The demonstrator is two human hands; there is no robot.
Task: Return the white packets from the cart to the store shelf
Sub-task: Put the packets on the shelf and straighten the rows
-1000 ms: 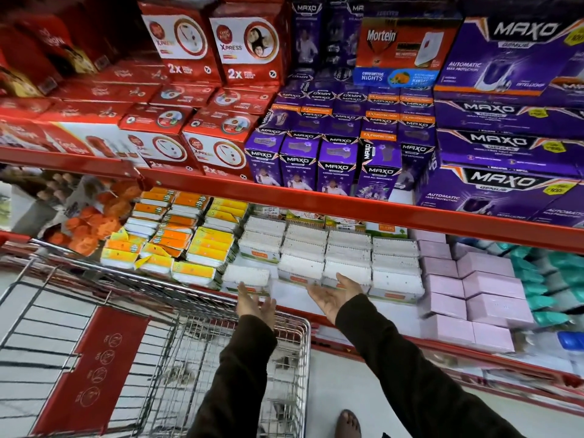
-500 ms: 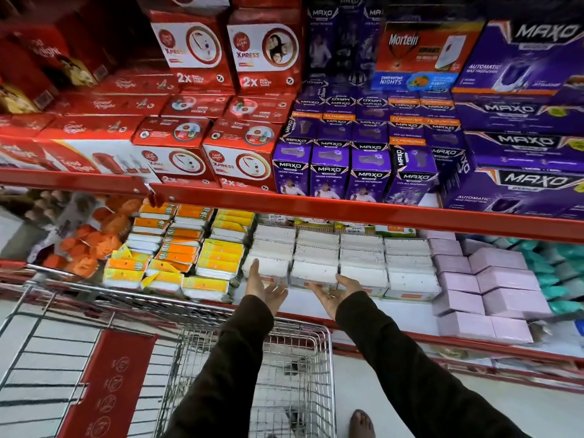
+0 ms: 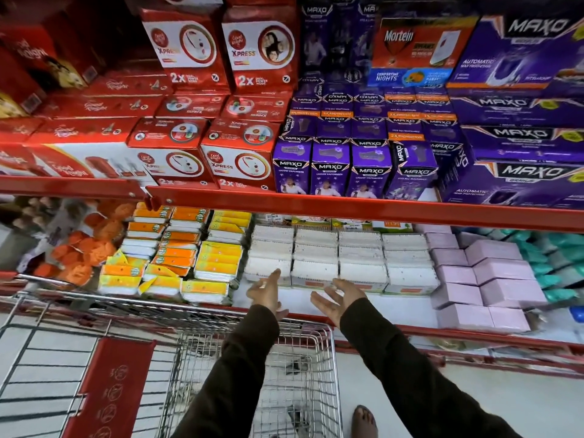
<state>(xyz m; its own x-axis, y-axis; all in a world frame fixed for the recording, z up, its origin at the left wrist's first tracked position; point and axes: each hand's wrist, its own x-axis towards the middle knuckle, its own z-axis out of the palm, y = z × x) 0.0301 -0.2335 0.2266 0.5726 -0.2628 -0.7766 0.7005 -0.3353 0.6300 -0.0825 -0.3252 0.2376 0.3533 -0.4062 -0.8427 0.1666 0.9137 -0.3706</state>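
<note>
White packets [image 3: 339,259] sit stacked in four neat columns on the lower shelf [image 3: 331,297], flat bricks with rough white tops and a thin orange strip on the front edge of the nearest ones; yellow-orange packs [image 3: 189,257] to their left, pale pink boxes [image 3: 483,279] to their right. My left hand [image 3: 264,290] is spread open, holding nothing, fingertips right at the front of the leftmost white stack; contact I can't confirm. My right hand [image 3: 338,295] is also open and empty, palm up, just short of the middle stacks. Both sleeves reach over the wire cart [image 3: 252,368]; its basket looks mostly bare, something dark at the bottom I can't make out. Red shelf rail [image 3: 363,210] hides the back rows of packets. Print on the packets is too blurred to read. Frame edges are smeared, teal items [image 3: 550,260] at far right unclear.
</note>
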